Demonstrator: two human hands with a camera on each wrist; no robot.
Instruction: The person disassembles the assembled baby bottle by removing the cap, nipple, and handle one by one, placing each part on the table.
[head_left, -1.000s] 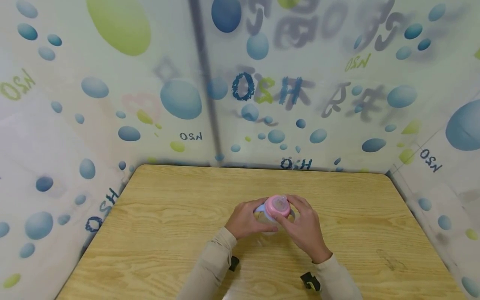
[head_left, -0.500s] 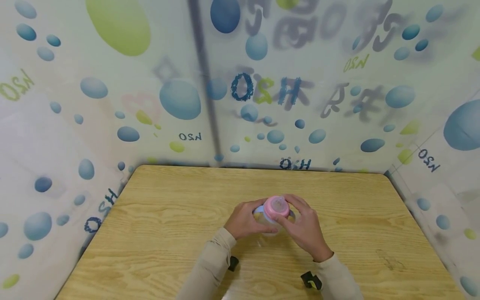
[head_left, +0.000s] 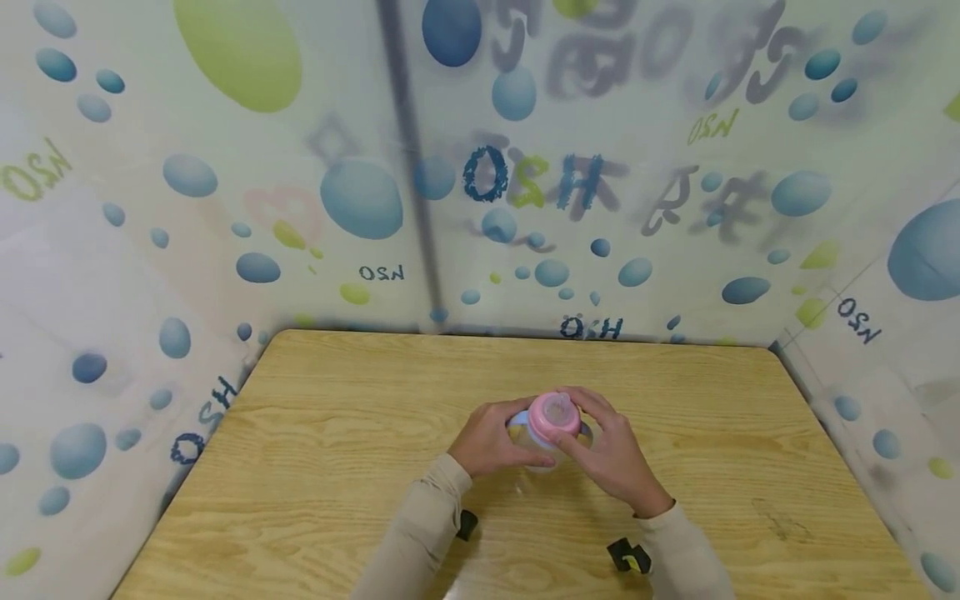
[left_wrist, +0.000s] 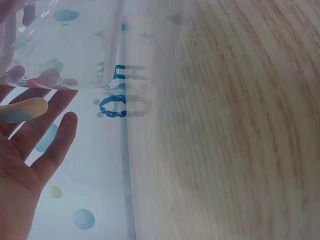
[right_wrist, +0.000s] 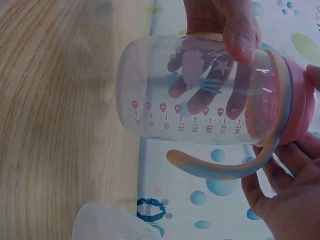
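A clear baby bottle with printed measuring marks is held over the wooden table, its pink collar facing up in the head view. My left hand holds the bottle's body, with the thumb on the near side and the fingers behind, seen through the clear wall. My right hand grips the pink collar between thumb and fingers. A curved blue-and-yellow handle stands out from the bottle below the collar. Inside the collar, a clear top part shows, too small to make out.
The wooden table stretches under both forearms, with printed walls around its far edge and sides. A translucent rounded piece is cut off at the bottom of the right wrist view. Black straps hang at the wrists.
My right wrist has swung slightly to the right, and its fingers have shifted a little around the pink collar. My left hand and the bottle stay almost in place.
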